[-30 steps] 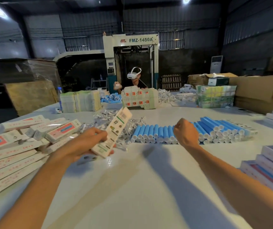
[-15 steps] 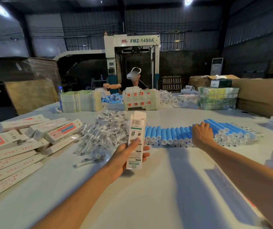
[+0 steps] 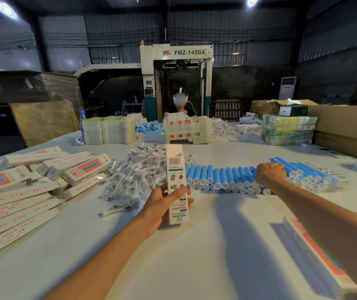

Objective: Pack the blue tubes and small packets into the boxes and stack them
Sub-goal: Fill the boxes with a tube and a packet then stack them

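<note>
My left hand grips a long white box, held upright at the table's middle with its barcode side facing me and its top flap open. A row of blue tubes with white caps lies across the table behind it. My right hand rests on that row with fingers curled over the tubes; whether it holds one is hidden. A heap of small clear packets lies left of the tubes. Flat and folded white boxes with red and blue print cover the left side.
The white table has packed boxes stacked at its right edge. At the far side stand carton stacks, more blue tubes, a bundle, brown cartons, a water bottle and another person.
My left hand has turned the box from slanted at the left to upright at the middle. My right hand has moved right along the tube row and settled onto it.
</note>
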Demonstrator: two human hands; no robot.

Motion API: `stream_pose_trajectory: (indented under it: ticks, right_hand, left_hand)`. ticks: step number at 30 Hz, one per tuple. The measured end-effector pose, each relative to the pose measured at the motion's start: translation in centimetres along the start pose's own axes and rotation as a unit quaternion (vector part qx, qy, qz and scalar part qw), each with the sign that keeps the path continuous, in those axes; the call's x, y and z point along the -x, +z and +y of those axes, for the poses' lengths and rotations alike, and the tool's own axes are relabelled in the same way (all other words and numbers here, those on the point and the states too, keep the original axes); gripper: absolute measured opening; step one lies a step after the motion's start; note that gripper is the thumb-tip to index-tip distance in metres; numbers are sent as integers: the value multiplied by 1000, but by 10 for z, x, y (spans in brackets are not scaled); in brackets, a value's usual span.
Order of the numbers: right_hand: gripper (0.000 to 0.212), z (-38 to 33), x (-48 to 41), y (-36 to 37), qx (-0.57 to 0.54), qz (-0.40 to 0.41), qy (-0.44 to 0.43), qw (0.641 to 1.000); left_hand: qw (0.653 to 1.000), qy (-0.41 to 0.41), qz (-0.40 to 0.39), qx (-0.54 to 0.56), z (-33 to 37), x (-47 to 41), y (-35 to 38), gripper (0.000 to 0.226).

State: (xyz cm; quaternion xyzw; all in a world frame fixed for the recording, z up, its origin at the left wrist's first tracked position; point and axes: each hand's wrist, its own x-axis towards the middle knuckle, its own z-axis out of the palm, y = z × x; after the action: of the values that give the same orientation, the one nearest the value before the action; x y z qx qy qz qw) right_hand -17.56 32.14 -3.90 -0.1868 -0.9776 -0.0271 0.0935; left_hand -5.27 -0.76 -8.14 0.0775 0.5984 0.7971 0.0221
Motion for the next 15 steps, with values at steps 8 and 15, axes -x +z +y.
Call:
stream_pose_trajectory:
  ticks: [8, 15]
  right_hand:
    - [51, -11, 8, 9, -45, 35, -15, 998]
    - [82, -40, 35, -59, -497, 106, -163, 845]
  left_hand:
    - [999, 2, -31, 9, -3, 2, -5, 54]
    - [998, 20, -38, -53, -1, 1, -8, 60]
